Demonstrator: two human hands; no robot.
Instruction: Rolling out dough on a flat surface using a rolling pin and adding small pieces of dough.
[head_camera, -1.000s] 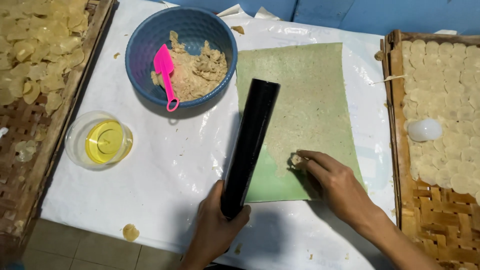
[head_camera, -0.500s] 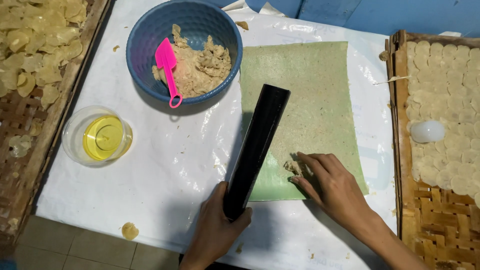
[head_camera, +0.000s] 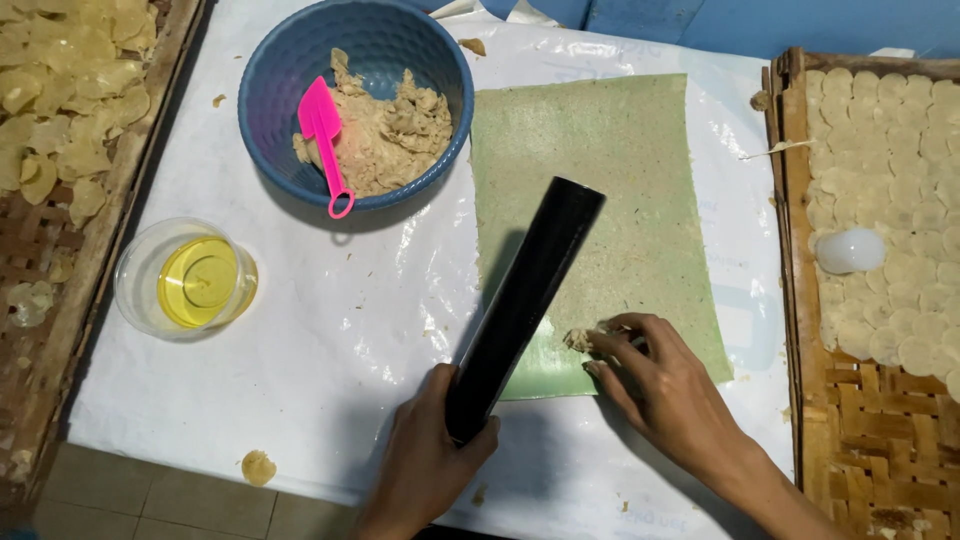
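One head-worn view, looking steeply down from close above the white table (head_camera: 300, 380); hands enter from the frame's bottom edge, woven trays cropped at both sides.

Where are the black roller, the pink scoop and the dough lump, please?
black roller (head_camera: 525, 305), head view, middle of the tube.
pink scoop (head_camera: 320, 115), head view, on its blade.
dough lump (head_camera: 577, 340), head view, its centre.

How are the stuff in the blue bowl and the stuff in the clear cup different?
The blue bowl holds lumpy tan dough with a pink scoop stuck in it; the clear cup holds smooth yellow liquid and no tool. The bowl is larger and solid-coloured; the cup is smaller and see-through. Both are round and stand upright on the white sheet.
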